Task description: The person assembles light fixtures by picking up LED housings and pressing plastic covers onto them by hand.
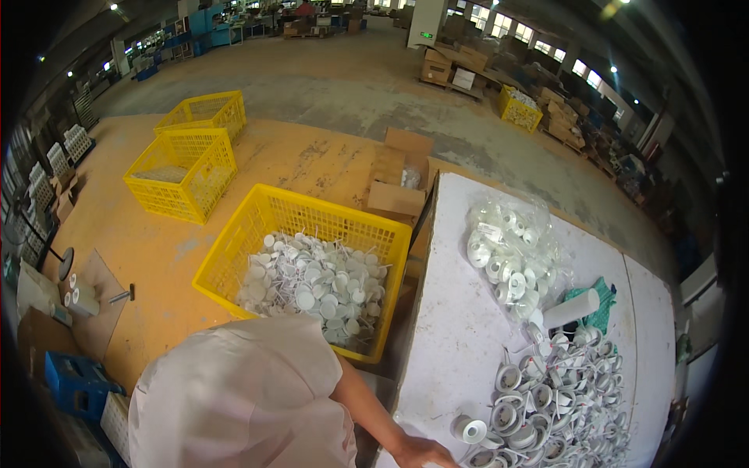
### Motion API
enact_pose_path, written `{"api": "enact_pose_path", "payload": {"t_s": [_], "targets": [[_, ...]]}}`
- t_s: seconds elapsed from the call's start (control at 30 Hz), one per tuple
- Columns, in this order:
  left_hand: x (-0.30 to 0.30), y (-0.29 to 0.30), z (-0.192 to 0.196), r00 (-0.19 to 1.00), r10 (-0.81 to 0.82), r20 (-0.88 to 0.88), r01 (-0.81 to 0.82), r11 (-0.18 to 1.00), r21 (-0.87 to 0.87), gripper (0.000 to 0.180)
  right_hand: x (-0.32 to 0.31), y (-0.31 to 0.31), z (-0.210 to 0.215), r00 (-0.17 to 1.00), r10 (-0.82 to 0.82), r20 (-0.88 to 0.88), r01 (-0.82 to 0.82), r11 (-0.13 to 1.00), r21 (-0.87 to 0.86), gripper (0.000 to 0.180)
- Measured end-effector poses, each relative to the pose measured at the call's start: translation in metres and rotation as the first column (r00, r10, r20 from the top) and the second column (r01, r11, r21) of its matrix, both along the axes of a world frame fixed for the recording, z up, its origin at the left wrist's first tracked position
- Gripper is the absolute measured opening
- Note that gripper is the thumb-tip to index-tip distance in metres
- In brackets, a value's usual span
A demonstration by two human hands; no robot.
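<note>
Neither of my hands is in view. A person in a white short-sleeved top (242, 398) bends in at the lower left. Their bare arm reaches right, and the hand (421, 452) rests on the front edge of the white table (460, 312). Next to that hand stands a white tape roll (468, 429). Beyond it lies a heap of white round cup-shaped parts with wires (562, 398). A clear bag (511, 253) of similar parts lies further back on the table.
A yellow mesh crate (257, 226) of white round parts stands on the orange floor left of the table. Two more yellow crates (183, 171) sit behind it. An open cardboard box (398, 183) is at the table's far corner. A white tube (573, 306) lies on green cloth (605, 300).
</note>
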State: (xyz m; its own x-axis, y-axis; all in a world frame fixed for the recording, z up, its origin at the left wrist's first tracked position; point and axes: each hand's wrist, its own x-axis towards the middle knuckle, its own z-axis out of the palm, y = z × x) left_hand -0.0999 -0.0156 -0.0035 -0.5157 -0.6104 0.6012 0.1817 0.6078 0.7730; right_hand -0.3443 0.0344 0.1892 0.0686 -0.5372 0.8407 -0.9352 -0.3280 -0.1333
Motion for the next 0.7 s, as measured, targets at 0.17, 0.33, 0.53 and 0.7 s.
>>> {"api": "enact_pose_path", "payload": {"t_s": [0.17, 0.33, 0.53, 0.7], "targets": [[0.038, 0.014, 0.094, 0.922, 0.311, -0.232, -0.366, 0.897, -0.250, 0.044, 0.104, 0.021, -0.041, 0.853, 0.498, 0.156, -0.508, 0.727, 0.462, 0.096], [0.081, 0.028, 0.074, 0.895, -0.164, 0.414, 0.051, 0.961, 0.271, 0.045, 0.146, 0.045, -0.080, 0.918, 0.389, 0.072, -0.377, 0.805, 0.457, 0.082], [0.135, 0.026, 0.083, 0.926, -0.192, 0.326, 0.005, 0.868, 0.497, 0.030, 0.203, 0.042, -0.085, 0.963, 0.263, 0.057, -0.256, 0.831, 0.493, 0.071], [0.154, 0.008, 0.049, 0.872, -0.175, 0.457, -0.088, 0.863, 0.498, 0.021, 0.236, 0.019, -0.098, 0.971, 0.232, 0.059, -0.227, 0.810, 0.541, 0.061]]}}
